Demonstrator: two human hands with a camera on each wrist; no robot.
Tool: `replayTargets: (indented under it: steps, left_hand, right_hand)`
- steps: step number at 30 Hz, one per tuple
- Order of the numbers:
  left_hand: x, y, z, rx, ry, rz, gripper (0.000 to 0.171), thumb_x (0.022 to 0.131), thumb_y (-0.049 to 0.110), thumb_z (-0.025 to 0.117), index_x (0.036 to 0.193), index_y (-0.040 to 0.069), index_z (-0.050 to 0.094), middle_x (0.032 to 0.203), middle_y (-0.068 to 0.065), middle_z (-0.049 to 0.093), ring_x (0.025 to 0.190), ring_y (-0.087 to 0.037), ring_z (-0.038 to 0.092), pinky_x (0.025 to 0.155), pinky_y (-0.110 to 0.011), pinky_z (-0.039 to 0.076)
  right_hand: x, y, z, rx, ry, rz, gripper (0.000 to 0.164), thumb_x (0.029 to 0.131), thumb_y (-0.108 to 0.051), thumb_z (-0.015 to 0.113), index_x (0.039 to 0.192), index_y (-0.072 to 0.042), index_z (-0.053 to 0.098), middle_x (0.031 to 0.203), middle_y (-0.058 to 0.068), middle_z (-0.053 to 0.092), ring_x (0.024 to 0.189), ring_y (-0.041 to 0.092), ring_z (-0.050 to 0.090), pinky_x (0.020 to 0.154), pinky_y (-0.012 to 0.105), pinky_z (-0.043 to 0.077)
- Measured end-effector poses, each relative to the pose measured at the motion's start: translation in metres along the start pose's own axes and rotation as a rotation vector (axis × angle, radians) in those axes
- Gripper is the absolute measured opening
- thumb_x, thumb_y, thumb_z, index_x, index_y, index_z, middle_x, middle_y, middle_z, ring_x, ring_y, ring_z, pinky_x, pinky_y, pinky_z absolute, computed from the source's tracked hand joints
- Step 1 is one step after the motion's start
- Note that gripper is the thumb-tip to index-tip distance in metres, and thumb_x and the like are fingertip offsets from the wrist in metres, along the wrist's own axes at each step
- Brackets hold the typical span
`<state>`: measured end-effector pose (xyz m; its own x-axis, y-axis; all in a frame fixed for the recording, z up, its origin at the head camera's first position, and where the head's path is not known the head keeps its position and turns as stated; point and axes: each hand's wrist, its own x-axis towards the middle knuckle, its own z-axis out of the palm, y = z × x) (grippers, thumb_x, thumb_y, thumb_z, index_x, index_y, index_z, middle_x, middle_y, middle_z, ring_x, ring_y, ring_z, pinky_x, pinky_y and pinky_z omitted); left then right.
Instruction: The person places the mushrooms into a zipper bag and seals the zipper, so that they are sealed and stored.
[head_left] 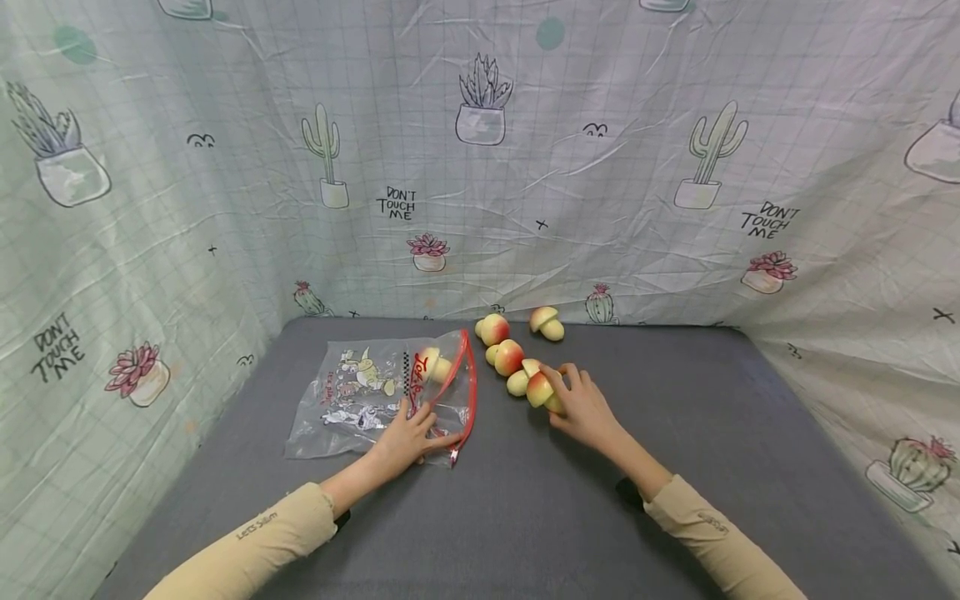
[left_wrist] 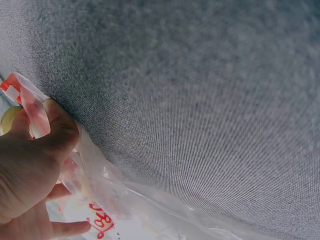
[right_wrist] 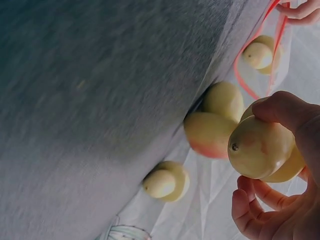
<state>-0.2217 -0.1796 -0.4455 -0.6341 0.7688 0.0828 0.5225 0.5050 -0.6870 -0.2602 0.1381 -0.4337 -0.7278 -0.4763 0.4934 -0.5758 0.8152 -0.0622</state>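
Observation:
My left hand (head_left: 403,439) pinches the edge of a clear plastic zip bag (head_left: 307,429) between thumb and finger, near its red-trimmed mouth; the left wrist view shows the bag film (left_wrist: 95,155) between them. Inside the bag, by the mouth, lies one yellow mushroom-shaped piece (head_left: 442,369). With thumb and fingers, my right hand (head_left: 587,410) holds another toy mushroom (right_wrist: 260,150), yellow with a reddish cap, just above the table. Close beside it are more toy mushrooms, among them one with a red cap (head_left: 510,357).
Farther back lie a toy mushroom (head_left: 495,328) and another (head_left: 547,323), near the table's far edge. A grey cloth covers the table (head_left: 510,517). Printed curtains (head_left: 540,167) hang behind and at both sides.

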Motion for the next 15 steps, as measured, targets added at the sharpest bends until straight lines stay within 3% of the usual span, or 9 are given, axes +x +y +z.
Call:
replayTargets:
  steps: [9,15]
  left_hand:
    - [0.000,0.000,0.002,0.025,0.017,-0.005,0.071,0.065,0.057,0.061,0.130,0.049,0.032,0.109,-0.003,0.054,0.110,-0.020,0.048,0.087,-0.046,0.044]
    - [-0.001,0.001,0.003,0.019,-0.005,-0.004,0.072,0.066,0.057,0.061,0.131,0.049,0.030,0.113,-0.003,0.054,0.112,-0.021,0.048,0.087,-0.046,0.044]
  right_hand:
    - [0.007,-0.012,0.007,0.005,0.041,-0.032,0.068,0.063,-0.015,0.072,0.126,-0.012,0.045,0.104,0.018,0.048,0.070,0.026,0.044,0.052,0.033,0.040]
    - [0.011,-0.020,0.011,0.002,0.020,-0.021,0.070,0.064,-0.017,0.073,0.127,-0.015,0.043,0.105,0.016,0.047,0.073,0.026,0.045,0.055,0.035,0.042]
